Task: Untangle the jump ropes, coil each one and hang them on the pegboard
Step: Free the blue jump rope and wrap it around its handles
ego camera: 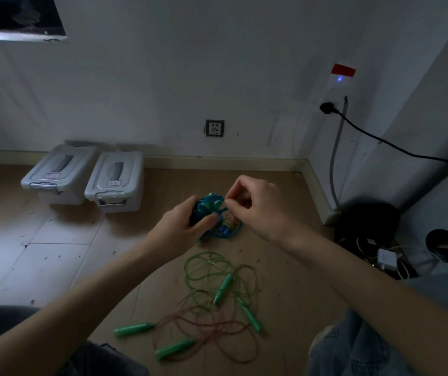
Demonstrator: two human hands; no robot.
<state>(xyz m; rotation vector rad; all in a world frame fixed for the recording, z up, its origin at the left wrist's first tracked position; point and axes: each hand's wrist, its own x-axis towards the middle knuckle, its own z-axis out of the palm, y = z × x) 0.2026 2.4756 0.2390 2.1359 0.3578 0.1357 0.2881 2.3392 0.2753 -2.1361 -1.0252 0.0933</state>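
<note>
We are partway through, and most of the job is left to do. Our left hand [183,222] is wrapped around the blue rope bundle [212,213], holding it up over the floor [54,253]. Our right hand [255,206] pinches a bit of that blue rope near the top with its fingertips, so we think we are winding it or tucking in its end. Some blue loops hang down under the bundle, so this coil does not look finished yet. Below our hands, the green rope [209,270] and the red rope [212,329] lie on the floor in a loose heap, their thin loops crossing over each other. Four green handles [223,287] lie among the loops, apart from each other. Those two ropes look mixed up, so we think they need pulling apart and coiling. We cannot see a pegboard anywhere, so nothing looks hung up. Two grey boxes [114,183] with closed lids sit by the wall [163,77], well away from the ropes.
</note>
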